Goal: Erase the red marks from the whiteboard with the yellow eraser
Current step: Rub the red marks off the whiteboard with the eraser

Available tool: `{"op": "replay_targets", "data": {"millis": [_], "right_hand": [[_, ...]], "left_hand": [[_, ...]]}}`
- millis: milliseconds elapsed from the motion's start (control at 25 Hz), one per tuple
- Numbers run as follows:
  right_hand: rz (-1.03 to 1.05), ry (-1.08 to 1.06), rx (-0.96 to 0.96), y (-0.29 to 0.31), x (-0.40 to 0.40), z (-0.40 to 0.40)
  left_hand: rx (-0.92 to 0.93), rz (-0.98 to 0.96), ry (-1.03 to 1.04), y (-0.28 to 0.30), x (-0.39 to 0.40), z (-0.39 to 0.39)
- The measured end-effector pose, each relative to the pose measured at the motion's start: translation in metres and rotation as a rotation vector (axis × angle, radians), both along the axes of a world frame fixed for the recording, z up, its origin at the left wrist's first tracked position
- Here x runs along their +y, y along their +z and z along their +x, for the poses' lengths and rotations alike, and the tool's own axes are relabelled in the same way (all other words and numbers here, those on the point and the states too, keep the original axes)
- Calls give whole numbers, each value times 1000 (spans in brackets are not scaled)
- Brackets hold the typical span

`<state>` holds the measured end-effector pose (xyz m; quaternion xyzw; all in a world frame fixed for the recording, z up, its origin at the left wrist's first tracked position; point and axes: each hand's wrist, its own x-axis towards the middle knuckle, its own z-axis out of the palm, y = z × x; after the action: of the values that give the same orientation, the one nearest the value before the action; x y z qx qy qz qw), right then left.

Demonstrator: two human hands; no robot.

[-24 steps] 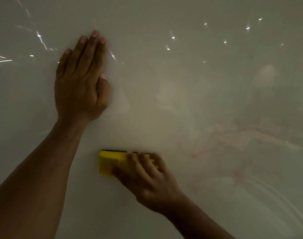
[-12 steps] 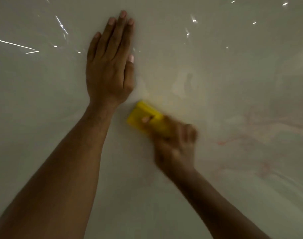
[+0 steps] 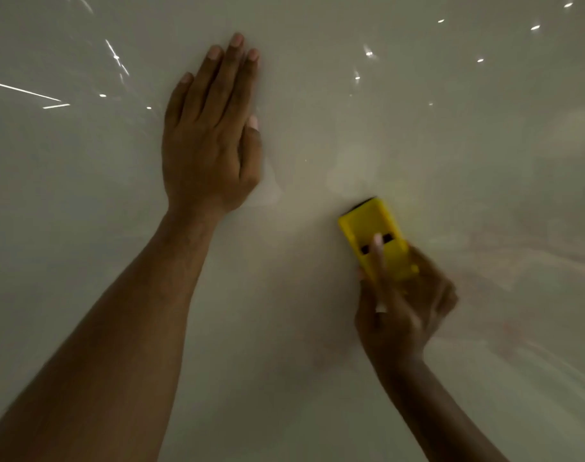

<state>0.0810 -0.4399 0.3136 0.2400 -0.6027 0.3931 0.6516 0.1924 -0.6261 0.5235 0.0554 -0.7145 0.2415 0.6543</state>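
The glossy whiteboard [image 3: 301, 378] fills the whole head view. My right hand [image 3: 401, 311] grips the lower end of the yellow eraser [image 3: 371, 228], which points up and left against the board; one finger lies across its back. The hand is motion-blurred. Faint smeared red marks [image 3: 504, 258] spread over the board to the right of the eraser. My left hand [image 3: 211, 141] lies flat on the board at upper left, fingers straight and close together, holding nothing.
Small bright light reflections [image 3: 367, 55] dot the top of the board, and thin streaks of glare [image 3: 24, 91] cross the upper left. A pale reflected patch [image 3: 351, 175] sits just above the eraser.
My right hand has swept the eraser from beside my left wrist down and to the right, turning it more upright. My left hand stays flat on the board.
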Motion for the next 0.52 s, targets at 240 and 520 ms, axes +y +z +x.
{"op": "replay_targets", "data": {"millis": [240, 520], "right_hand": [[103, -69, 50, 13, 39, -23], [547, -68, 345, 7, 50, -21]], "left_hand": [[-37, -12, 58, -3, -4, 0], [-149, -233, 34, 3, 9, -10]]}}
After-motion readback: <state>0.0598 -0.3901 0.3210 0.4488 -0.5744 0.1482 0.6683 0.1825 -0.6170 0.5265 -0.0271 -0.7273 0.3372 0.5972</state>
